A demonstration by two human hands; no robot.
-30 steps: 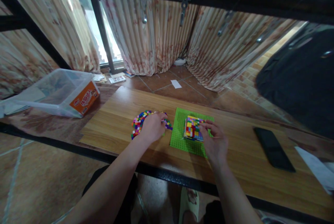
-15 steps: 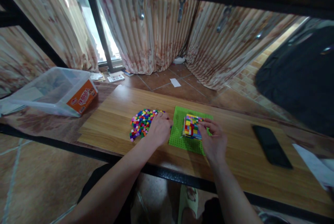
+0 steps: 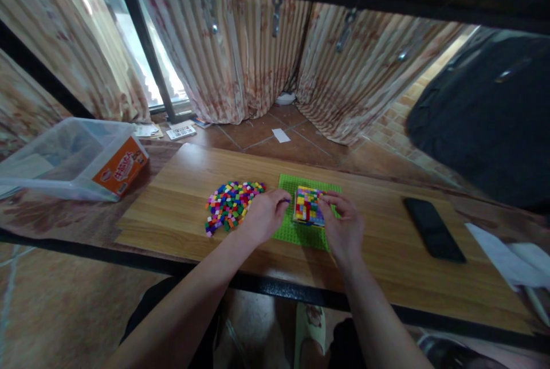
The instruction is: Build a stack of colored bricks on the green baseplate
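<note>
A green studded baseplate [image 3: 286,235] lies on the wooden board, bearing a low rectangular block of multicoloured toy bricks [image 3: 306,208]. My left hand [image 3: 267,215] is closed in a pinch over the baseplate's left edge, just left of the block. A tiny dark purple-blue toy brick [image 3: 286,200] shows at its fingertips. Against the block's right side and top, my right hand [image 3: 347,228] has thumb and fingers closed; its fingertips partly hide that corner. Left of my left hand spreads a pile of small loose toy bricks [image 3: 230,204], partly covered by the hand.
A clear plastic box [image 3: 81,185] with an orange label stands at the far left. To the right, a black phone [image 3: 433,230] lies on the wooden board [image 3: 387,269], with white paper [image 3: 494,254] beyond it. A dark bar crosses overhead.
My left hand has moved right from the loose brick pile to the baseplate's edge, with a tiny brick now visible in its fingertips. My right hand stays at the block. The view has shifted slightly.
</note>
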